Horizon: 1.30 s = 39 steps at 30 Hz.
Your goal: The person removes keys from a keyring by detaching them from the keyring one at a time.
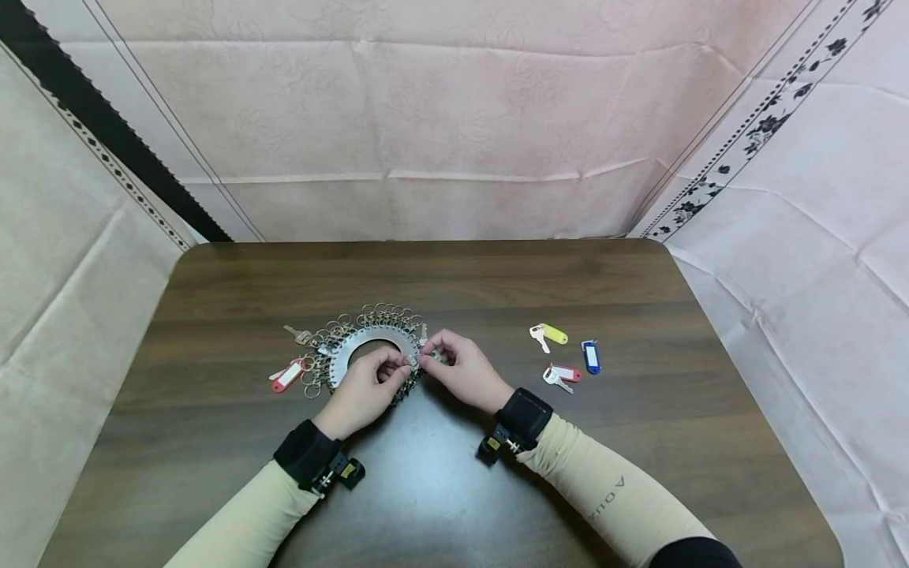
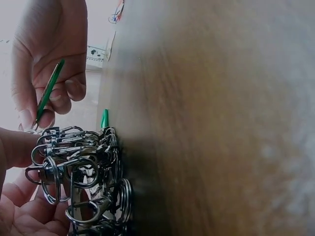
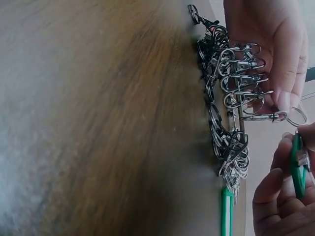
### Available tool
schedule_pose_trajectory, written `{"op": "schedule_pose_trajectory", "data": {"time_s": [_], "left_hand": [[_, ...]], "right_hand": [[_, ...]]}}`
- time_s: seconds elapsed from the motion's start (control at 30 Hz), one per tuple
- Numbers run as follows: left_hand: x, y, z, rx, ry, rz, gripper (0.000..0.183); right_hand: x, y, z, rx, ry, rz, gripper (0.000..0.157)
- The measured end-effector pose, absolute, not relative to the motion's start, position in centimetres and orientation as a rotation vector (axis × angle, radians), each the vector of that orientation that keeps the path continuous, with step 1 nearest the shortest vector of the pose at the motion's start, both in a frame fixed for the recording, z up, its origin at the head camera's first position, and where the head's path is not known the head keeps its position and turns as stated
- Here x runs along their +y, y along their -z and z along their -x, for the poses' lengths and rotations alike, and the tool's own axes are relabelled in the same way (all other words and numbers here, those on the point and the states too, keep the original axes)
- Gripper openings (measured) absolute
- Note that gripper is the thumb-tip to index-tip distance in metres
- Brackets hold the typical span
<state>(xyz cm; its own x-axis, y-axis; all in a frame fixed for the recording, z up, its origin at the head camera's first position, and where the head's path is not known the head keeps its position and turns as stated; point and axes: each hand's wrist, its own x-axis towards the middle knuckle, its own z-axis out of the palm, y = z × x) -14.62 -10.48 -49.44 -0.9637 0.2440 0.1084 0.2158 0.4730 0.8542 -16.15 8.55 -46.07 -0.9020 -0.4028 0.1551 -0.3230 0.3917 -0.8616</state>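
A silver round key holder plate (image 1: pixel 351 341), fringed with several snap hooks and split rings, lies under both hands. The left hand (image 1: pixel 364 392) grips its near right edge, thumb and finger pinching a snap hook (image 3: pixel 263 117) with a split ring (image 3: pixel 297 117) at its end. Close by on the right, the right hand (image 1: pixel 467 373) pinches a green key tag (image 2: pixel 50 91) at its ring end, right beside that split ring. Another green tag (image 3: pixel 226 211) lies past the hooks. A red tag (image 1: pixel 287 376) and a key (image 1: pixel 298 335) hang at the holder's left.
To the right on the wooden table (image 1: pixel 639 315) lie a yellow tag (image 1: pixel 554 334) with a key (image 1: pixel 540 338), a blue tag (image 1: pixel 591 357) and a red tag (image 1: pixel 566 373) with keys (image 1: pixel 557 380). Cloth (image 1: pixel 440 118) hangs behind the table's far edge.
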Motion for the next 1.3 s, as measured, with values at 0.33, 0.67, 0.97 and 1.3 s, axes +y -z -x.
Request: {"op": "schedule_pose_trajectory", "data": {"time_s": [0.33,0.67,0.97,1.3], "left_hand": [[-10.4,49.3,14.5,2.675,-1.662,-0.397,0.005],[-10.5,49.4,14.4,2.673,-1.727,-0.417,0.006],[-10.5,49.4,14.3,2.69,-1.649,-0.458,0.005],[-10.4,49.5,14.3,2.689,-1.595,-0.514,0.005]], "right_hand": [[8.8,45.1,15.2,2.51,1.419,0.658,0.01],[9.0,48.3,16.6,2.508,1.402,0.657,0.007],[9.0,45.8,15.8,2.491,1.504,0.615,0.009],[8.7,44.8,15.4,2.543,1.517,0.643,0.009]]}}
